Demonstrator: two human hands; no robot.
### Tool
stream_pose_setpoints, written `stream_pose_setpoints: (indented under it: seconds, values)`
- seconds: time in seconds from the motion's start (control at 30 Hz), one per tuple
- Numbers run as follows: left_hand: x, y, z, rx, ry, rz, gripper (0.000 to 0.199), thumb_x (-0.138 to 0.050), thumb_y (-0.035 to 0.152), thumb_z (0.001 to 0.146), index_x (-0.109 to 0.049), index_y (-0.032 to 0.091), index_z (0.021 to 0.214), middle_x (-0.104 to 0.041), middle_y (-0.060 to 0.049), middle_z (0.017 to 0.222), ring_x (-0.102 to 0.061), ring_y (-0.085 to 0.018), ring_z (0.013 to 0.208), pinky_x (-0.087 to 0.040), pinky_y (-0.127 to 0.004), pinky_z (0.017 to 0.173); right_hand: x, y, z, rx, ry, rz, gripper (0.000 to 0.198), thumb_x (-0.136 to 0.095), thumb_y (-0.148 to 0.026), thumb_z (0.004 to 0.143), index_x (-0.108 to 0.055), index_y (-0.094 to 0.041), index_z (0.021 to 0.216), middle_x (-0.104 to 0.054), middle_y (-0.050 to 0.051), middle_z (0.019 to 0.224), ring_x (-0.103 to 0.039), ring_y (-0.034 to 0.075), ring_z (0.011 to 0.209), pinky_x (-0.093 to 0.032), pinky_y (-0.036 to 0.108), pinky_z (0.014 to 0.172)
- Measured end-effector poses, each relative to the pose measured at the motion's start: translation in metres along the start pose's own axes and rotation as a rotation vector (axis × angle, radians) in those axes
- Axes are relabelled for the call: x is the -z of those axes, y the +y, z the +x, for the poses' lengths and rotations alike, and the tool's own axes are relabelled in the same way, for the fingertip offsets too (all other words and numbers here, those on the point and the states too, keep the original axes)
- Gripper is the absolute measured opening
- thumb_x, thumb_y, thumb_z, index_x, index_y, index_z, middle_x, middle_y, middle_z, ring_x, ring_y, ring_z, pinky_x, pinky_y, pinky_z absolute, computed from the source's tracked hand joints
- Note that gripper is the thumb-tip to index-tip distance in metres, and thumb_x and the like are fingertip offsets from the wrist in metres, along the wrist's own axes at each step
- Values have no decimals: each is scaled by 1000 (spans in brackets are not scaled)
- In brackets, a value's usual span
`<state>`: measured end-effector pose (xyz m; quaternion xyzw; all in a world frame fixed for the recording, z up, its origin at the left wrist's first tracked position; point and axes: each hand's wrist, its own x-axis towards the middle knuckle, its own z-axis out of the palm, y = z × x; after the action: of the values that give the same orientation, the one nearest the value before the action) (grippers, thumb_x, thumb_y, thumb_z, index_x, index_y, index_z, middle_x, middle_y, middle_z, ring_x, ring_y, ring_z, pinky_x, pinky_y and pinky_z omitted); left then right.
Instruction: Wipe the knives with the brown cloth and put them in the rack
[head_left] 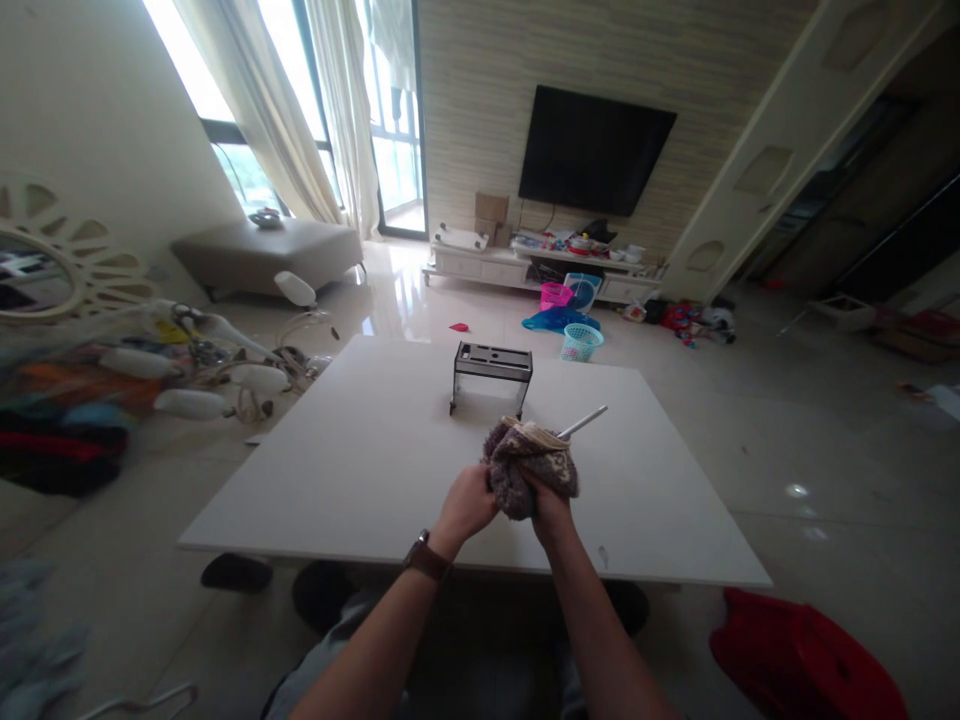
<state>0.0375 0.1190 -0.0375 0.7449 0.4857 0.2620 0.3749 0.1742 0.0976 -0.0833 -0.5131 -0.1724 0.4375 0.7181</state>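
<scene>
Over the near part of the white table (315, 480), both my hands grip a bunched grey-brown towel (513, 490) with a cream pattern. My left hand (469, 505), with a watch on its wrist, is closed on the towel's left side. On its right side, my right hand (552, 510) is closed around the lower edge. A thin silvery rod (585, 422) sticks out beyond the towel to the upper right; its other end is hidden by the cloth. Just past the towel stands a small dark rack (493, 362) with a slotted top and legs.
A small clear piece (603, 555) lies near the table's front edge. Beyond the table are a light-blue basket (581, 343), a pink basket (555, 296) and a low TV cabinet (480, 265). A red stool (810, 655) stands at lower right; a lamp with several white shades (259, 378) is left.
</scene>
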Motion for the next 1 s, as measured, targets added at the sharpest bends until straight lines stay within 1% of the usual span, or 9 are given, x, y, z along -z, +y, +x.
stream_pose_setpoints:
  seconds: [0.1, 0.2, 0.33, 0.43, 0.5, 0.63, 0.73, 0.83, 1.0]
  values:
    - [-2, 0, 0, -40, -41, -8, 20, -59, 27, 82, -73, 16, 74, -75, -12, 80, -64, -20, 74, -37, -26, 62, 2, -10, 0, 26, 35, 6, 61, -92, -26, 54, -71, -20, 111, -78, 3, 103, -72, 25, 102, -58, 47, 98]
    - [-3, -1, -1, -101, -54, 29, 20, -59, 28, 83, -71, 15, 73, -73, -9, 75, -60, -17, 69, -33, -26, 61, 7, -24, 3, 51, 14, 35, 62, -91, -26, 54, -71, -20, 113, -78, 3, 103, -72, 26, 103, -58, 47, 99]
    - [3, -3, -7, -96, -42, 199, 18, -58, 26, 82, -69, 17, 70, -67, -6, 67, -53, -15, 61, -26, -28, 58, 21, -44, 15, 57, 13, 140, 48, -88, -27, 59, -72, -20, 104, -78, 3, 100, -73, 25, 100, -57, 48, 100]
    - [9, -6, -9, -57, -35, 286, 19, -57, 26, 81, -67, 19, 67, -66, -7, 67, -55, -16, 62, -25, -30, 59, 37, -58, 29, 85, 48, 198, 38, -85, -27, 65, -73, -21, 101, -78, 2, 98, -73, 22, 98, -58, 46, 101]
    - [12, -9, -10, -36, -28, 295, 17, -58, 25, 80, -66, 19, 67, -66, -7, 68, -57, -17, 64, -26, -30, 60, 45, -66, 37, 99, 55, 240, 34, -82, -27, 69, -73, -21, 102, -78, 2, 100, -73, 20, 99, -58, 43, 101]
    - [14, -21, -8, -24, -57, 131, 4, -63, 22, 75, -64, 18, 75, -65, -3, 70, -55, -15, 65, -30, -26, 60, 45, -69, 39, 44, 71, 294, 28, -79, -26, 72, -74, -21, 99, -79, 2, 99, -73, 19, 97, -58, 40, 101]
    - [15, -27, -8, -73, -85, -28, 15, -67, 30, 77, -59, 18, 74, -61, 1, 70, -52, -13, 67, -33, -24, 61, 35, -62, 32, -25, 50, 276, 26, -80, -24, 69, -75, -20, 94, -79, 2, 95, -74, 20, 93, -59, 41, 100]
    - [17, -27, -9, -96, -87, -108, 27, -70, 39, 78, -56, 17, 72, -56, 4, 67, -48, -12, 66, -33, -24, 60, 24, -54, 25, -75, 30, 260, 28, -84, -23, 64, -75, -19, 90, -79, 2, 92, -74, 22, 94, -58, 44, 101]
    - [17, -21, -12, -80, -133, -170, 30, -66, 46, 84, -61, 17, 77, -60, 1, 68, -53, -13, 65, -38, -25, 62, 14, -43, 13, -65, -22, 212, 45, -89, -21, 58, -74, -19, 101, -78, 3, 105, -73, 24, 103, -55, 46, 105]
